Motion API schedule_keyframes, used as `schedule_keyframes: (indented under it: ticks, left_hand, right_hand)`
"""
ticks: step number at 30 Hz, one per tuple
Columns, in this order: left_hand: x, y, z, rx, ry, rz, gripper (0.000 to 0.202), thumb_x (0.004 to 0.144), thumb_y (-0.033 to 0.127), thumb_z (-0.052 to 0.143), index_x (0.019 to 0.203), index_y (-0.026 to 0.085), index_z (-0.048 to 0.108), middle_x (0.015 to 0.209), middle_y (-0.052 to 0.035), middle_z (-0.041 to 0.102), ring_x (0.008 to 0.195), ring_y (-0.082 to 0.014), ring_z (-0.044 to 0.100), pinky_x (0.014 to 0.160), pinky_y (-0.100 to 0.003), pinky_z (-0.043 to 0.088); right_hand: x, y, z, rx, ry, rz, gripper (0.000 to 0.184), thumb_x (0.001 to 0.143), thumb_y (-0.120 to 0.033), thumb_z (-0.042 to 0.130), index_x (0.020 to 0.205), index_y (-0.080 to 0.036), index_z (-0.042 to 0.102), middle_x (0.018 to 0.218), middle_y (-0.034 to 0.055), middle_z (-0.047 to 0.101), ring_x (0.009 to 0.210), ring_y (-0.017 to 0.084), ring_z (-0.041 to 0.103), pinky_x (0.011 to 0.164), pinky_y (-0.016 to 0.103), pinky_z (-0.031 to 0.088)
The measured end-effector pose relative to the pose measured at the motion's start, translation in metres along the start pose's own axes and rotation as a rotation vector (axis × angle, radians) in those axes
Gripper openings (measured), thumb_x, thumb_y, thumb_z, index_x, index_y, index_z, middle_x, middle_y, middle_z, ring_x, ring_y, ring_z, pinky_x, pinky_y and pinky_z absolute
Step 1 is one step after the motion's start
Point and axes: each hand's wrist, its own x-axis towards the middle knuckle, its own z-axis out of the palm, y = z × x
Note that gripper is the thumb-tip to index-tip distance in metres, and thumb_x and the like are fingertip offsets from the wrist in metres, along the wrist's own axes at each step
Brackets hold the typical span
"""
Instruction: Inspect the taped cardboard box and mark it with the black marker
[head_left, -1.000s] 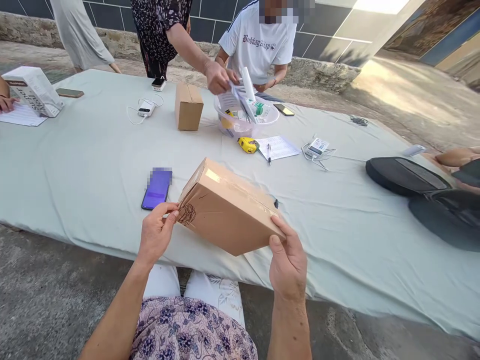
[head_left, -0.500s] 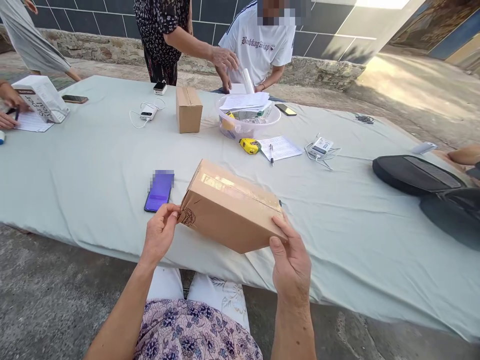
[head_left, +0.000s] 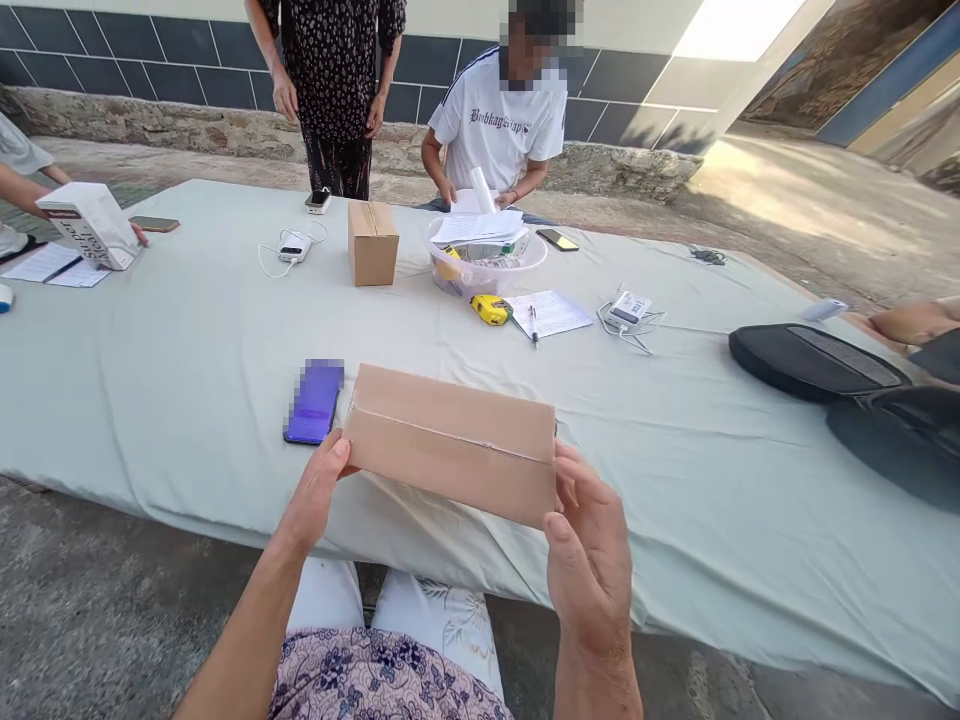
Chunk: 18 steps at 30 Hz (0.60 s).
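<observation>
Over wrinkled cloth [head_left: 187,360], the left hand [head_left: 315,490] and right hand [head_left: 592,545] grip an oblong, seamed cardboard box [head_left: 454,430].

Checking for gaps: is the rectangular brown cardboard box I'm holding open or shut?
The brown cardboard box looks shut: facing flaps meet along a seam. Hidden sides: unclear.

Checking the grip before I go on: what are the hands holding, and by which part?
A cardboard box, held by its opposite ends: the left hand at its left end, the right hand at its right end.
</observation>
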Motion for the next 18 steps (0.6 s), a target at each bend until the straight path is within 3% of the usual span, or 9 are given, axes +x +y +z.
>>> schedule_keyframes:
  ticks: [4,9,14,16,18]
  left_hand:
    - [-0.0013,0.0015,0.0002,-0.016,-0.011,0.098,0.054,0.095,0.06,0.058,0.134,0.022,0.063,0.14,-0.0128,0.066,0.134,-0.0347,0.057,0.103,-0.043,0.052]
    - [-0.0031,-0.0014,-0.0006,-0.075,-0.054,0.117,0.061,0.089,0.049,0.065,0.145,0.028,0.051,0.142,-0.0119,0.064,0.134,-0.0337,0.057,0.105,-0.045,0.052]
    - [-0.0047,0.0014,-0.0001,-0.001,-0.051,0.065,0.062,0.085,0.036,0.067,0.143,0.032,0.044,0.132,-0.0101,0.066,0.127,-0.0301,0.06,0.1,-0.042,0.051]
    - [-0.005,0.0039,0.0004,0.022,-0.055,0.061,0.061,0.084,0.041,0.07,0.139,0.03,0.045,0.125,-0.0096,0.068,0.123,-0.03,0.061,0.097,-0.041,0.051]
    - [-0.0052,0.0057,0.0009,0.01,-0.073,0.061,0.062,0.084,0.055,0.072,0.133,0.028,0.046,0.121,-0.0098,0.068,0.119,-0.0304,0.062,0.094,-0.04,0.052]
  right_hand:
    - [0.0016,0.0029,0.002,0.017,0.134,0.073,0.058,0.097,-0.041,0.067,0.153,-0.041,0.049,0.131,0.0058,0.06,0.128,0.023,0.057,0.105,0.038,0.049]
    - [0.0025,0.0022,0.002,-0.06,0.232,0.153,0.062,0.096,-0.051,0.067,0.154,-0.038,0.049,0.109,0.0026,0.056,0.103,0.019,0.057,0.096,0.033,0.048]
    - [0.0035,-0.0019,0.0031,-0.249,0.244,0.166,0.041,0.096,-0.054,0.065,0.128,-0.03,0.071,0.113,0.0065,0.064,0.1,0.023,0.059,0.09,0.036,0.05]
    - [0.0039,-0.0019,0.0036,-0.275,0.248,0.128,0.034,0.096,-0.051,0.067,0.12,-0.028,0.074,0.113,0.0074,0.066,0.103,0.024,0.061,0.089,0.038,0.051]
    - [0.0037,-0.0007,0.0044,-0.263,0.237,0.079,0.027,0.096,-0.045,0.068,0.117,-0.029,0.075,0.113,0.0068,0.067,0.107,0.025,0.062,0.093,0.04,0.051]
